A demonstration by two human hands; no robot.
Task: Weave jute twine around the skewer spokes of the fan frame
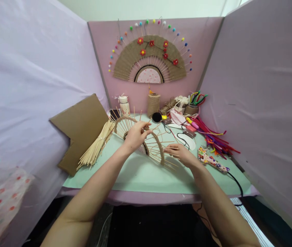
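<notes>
Pale lilac sheeting [254,79] walls in the mint-green tabletop [135,181], where the half-round fan frame [162,149] is held tilted at the middle, between the loose stick bundle [97,144] on the left and the patterned glue gun [213,161] on the right. The left hand [135,135] curls its fingers and thumb close together over the arc's top; whether they are clamped on it, I cannot tell. The right hand [179,153] is pinched on thin sticks at the right end. With 2 hands bearing on such slender spokes, uneven pressure could snap 1 or twist the arc out of line, and a tight pinch could pull a stick loose if its joint is weak. Outer tips stick out freely, so a turn of the frame could snag the loose twine and cord on the far side. A careless right forearm could drag the glue gun by its black cable [236,181], which drops over the near edge. The left hand hides much of the centre and part of the inner half-disc; what its fingertips touch is blurred among strands. The cable's lower end is out of sight.
</notes>
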